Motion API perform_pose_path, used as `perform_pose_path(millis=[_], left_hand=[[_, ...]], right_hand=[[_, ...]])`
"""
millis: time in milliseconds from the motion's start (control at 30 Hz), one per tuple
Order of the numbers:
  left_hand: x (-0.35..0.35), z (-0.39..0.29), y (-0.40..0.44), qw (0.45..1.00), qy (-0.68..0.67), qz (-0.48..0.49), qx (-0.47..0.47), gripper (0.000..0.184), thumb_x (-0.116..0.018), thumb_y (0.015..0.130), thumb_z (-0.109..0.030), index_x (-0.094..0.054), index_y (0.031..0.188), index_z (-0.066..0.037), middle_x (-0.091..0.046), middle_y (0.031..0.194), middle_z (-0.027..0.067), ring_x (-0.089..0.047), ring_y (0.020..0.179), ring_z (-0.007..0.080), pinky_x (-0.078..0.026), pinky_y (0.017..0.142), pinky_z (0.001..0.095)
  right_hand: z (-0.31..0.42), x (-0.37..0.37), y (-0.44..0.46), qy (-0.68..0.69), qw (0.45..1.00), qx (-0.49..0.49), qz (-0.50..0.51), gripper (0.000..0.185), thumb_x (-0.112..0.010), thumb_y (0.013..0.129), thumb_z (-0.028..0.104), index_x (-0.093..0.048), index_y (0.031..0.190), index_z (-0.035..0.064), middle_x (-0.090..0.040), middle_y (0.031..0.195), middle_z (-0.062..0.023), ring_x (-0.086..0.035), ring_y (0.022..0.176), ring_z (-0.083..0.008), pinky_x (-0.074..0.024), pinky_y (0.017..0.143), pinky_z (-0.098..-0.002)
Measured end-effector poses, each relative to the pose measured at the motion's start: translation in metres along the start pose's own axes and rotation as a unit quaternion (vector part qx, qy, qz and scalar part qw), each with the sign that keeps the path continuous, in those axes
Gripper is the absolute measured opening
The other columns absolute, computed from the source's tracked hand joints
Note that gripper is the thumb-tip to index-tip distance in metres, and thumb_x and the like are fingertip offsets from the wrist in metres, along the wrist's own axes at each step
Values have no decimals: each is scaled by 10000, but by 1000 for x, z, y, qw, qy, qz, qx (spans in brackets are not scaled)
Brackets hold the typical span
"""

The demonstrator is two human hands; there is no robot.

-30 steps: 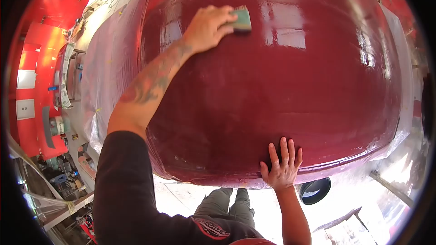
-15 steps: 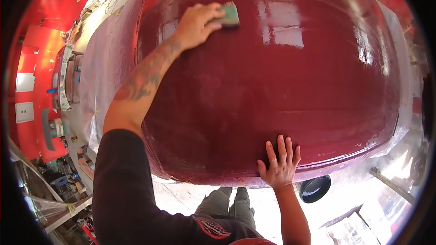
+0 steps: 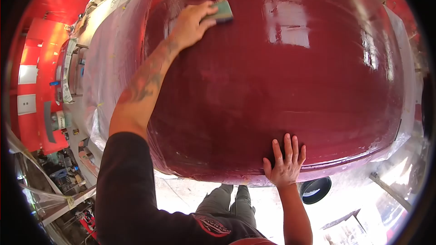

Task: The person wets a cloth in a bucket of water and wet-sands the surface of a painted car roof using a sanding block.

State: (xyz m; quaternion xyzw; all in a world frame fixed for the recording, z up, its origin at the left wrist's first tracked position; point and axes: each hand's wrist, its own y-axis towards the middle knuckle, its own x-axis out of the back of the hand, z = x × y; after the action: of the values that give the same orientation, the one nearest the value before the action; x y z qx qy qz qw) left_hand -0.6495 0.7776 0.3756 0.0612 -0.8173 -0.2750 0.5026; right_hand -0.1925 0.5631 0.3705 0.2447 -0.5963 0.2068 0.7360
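My left hand is closed around one end of a green sanding block, which lies flat against the far left part of a wide, curved car panel. The panel is dark red and glossy, with bright window reflections on it. Close to the panel's near edge, my right hand rests palm down, fingers stretched and slightly spread, holding nothing. The block's underside is hidden against the surface.
Clear plastic sheeting drapes the left side of the panel. A black bucket stands on the floor near my right wrist. Tools and parts clutter the lower left, and red panels line the left side.
My left hand has slid the sanding block a short way left across the panel. My right hand stays at about the same spot on the near edge, while the whole view shifts slightly.
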Motion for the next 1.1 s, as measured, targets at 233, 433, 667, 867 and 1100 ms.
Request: perform_pose_path(millis=[233, 433, 667, 867, 1100], left_hand=[[-3, -12, -9, 993, 41, -42, 100, 365, -741, 855, -201, -650, 1191, -89, -663, 1216, 122, -615, 1064, 349, -478, 938, 447], [40, -47, -80, 998, 0, 54, 21, 360, -759, 829, -134, -659, 1167, -58, -603, 1323, 84, -588, 1098, 318, -449, 980, 419], [16, 74, -9, 972, 102, -55, 206, 330, -699, 890, -227, -665, 1191, -97, -684, 1168, 131, -637, 1028, 355, -494, 907, 438], [54, -77, -150, 993, -3, 36, 108, 427, -787, 794, -114, -655, 1200, -93, -592, 1370, 107, -563, 1204, 308, -397, 1036, 403], [57, 92, -54, 967, 71, -20, 245, 369, -662, 935, -202, -628, 1263, -38, -627, 1312, 185, -606, 1122, 362, -455, 989, 398]], right_hand=[[0, 1, 2, -5, 1000, -1, -2, 566, -543, 940, 437, -494, 1443, 181, -392, 1552, -161, -340, 1451, -364, -171, 1172, -579], [-3, -4, -1, -9, 1000, -8, -2, 560, -557, 919, 468, -531, 1420, 219, -418, 1533, -149, -345, 1446, -353, -142, 1184, -576], [-2, -4, -2, -6, 1000, -8, -5, 556, -504, 954, 486, -501, 1440, 215, -410, 1539, -155, -350, 1443, -359, -124, 1188, -574], [-3, -5, -3, -22, 1000, -1, -3, 561, -492, 960, 485, -489, 1447, 207, -405, 1540, -160, -336, 1452, -354, -122, 1190, -577], [-4, -6, 2, -45, 999, 22, -21, 546, -454, 984, 454, -483, 1430, 140, -406, 1525, -197, -347, 1439, -392, -170, 1177, -572]])
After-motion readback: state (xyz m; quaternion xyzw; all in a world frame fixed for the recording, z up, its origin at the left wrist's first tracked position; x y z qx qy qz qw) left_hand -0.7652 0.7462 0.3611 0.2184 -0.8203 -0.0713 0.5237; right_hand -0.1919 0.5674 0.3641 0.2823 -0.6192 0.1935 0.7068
